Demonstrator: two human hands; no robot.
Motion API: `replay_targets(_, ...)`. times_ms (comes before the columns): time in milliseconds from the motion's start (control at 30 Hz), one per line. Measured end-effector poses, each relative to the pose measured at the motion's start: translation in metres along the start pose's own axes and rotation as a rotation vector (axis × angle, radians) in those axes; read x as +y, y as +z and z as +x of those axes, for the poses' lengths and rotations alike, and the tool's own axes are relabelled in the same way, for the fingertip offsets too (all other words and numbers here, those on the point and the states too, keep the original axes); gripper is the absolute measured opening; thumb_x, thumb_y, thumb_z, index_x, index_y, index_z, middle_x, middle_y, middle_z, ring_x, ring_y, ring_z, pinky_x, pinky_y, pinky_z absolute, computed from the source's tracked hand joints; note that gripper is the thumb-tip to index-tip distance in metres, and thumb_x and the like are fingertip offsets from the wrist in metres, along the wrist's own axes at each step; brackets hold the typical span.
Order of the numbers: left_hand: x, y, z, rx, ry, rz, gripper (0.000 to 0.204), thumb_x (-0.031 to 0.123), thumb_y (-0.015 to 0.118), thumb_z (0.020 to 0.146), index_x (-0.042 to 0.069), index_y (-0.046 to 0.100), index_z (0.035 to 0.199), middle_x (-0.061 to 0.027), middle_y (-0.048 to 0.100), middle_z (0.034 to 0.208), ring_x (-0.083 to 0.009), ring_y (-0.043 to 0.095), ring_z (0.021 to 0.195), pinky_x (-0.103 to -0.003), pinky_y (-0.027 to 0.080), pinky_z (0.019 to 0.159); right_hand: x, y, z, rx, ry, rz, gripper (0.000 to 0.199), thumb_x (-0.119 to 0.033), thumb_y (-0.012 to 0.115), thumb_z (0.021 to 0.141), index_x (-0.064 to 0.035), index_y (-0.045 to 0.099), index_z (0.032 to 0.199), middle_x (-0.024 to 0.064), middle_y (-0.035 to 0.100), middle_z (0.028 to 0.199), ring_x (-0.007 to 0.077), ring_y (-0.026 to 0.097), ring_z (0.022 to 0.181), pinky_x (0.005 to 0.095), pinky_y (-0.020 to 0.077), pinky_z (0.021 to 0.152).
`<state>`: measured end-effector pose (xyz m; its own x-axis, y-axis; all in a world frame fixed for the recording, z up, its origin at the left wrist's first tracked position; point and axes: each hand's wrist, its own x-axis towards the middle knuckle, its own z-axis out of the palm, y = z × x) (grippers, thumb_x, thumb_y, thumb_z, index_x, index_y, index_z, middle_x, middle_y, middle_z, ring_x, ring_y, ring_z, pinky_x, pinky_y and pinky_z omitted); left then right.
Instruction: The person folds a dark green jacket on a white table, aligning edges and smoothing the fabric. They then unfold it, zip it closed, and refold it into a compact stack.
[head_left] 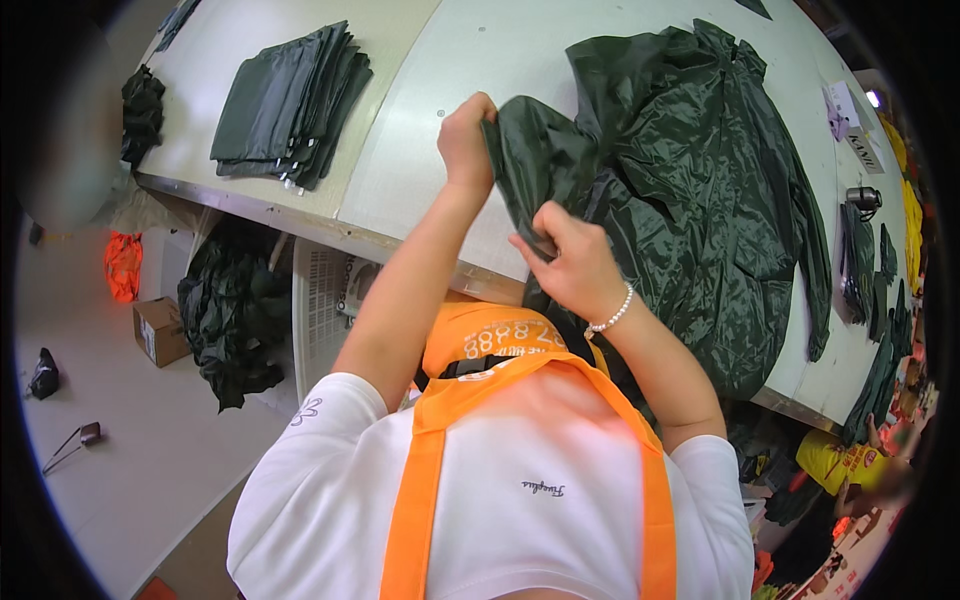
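Note:
A dark green, shiny jacket (700,190) lies spread over the pale table, its body to the right of my hands. My left hand (467,143) is closed on one edge of a raised part of it, perhaps a sleeve or the hood; I cannot tell which. Lower and nearer to me, my right hand (575,262) pinches the same raised fabric, thumb and fingers pressed together. Between both hands the cloth is lifted and creased. Part of the jacket hangs over the table's near edge.
Left on the table (400,190) sits a stack of folded dark green garments (290,105). Below are a heap of dark green cloth (235,310), a white plastic crate (320,310) and a cardboard box (161,331). A co-worker in a yellow shirt (845,462) is at lower right.

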<state>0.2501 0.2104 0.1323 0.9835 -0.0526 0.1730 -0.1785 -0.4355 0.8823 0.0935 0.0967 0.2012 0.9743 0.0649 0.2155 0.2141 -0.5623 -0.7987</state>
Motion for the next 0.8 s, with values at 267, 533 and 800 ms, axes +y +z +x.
replay_targets(267, 0.055, -0.027, -0.078, -0.077, 0.491, -0.115, 0.028, -0.014, 0.062, 0.063, 0.004, 0.052, 0.083, -0.0072, 0.055, 0.077, -0.0181, 0.055, 0.065, -0.028, 0.046, 0.059, 0.056, -0.085, -0.001, 0.856, 0.071, -0.109, 0.024, 0.008, 0.068, 0.068, -0.0057, 0.050, 0.077, -0.0007, 0.047, 0.066, 0.0063, 0.042, 0.056, 0.0202, 0.0373, 0.054)
replay_targets(533, 0.087, -0.043, -0.072, -0.042, 0.754, -0.025, 0.034, -0.016, 0.064, 0.054, 0.005, 0.056, 0.079, -0.0088, 0.059, 0.082, -0.0210, 0.058, 0.074, -0.028, 0.048, 0.064, 0.023, -0.046, -0.011, 0.640, 0.130, -0.057, 0.026, 0.004, 0.071, 0.070, -0.0062, 0.051, 0.083, -0.0014, 0.044, 0.064, 0.0053, 0.038, 0.055, 0.0191, 0.0342, 0.050)
replay_targets(800, 0.080, -0.064, -0.065, -0.057, 0.773, -0.117, 0.033, -0.015, 0.071, 0.052, 0.002, 0.052, 0.073, -0.0076, 0.056, 0.070, -0.0157, 0.054, 0.058, -0.023, 0.045, 0.051, -0.018, -0.060, -0.038, 0.320, 0.246, 0.154, 0.025, -0.006, 0.067, 0.082, -0.0038, 0.050, 0.100, 0.0020, 0.052, 0.082, 0.0061, 0.045, 0.068, 0.0208, 0.0409, 0.062)
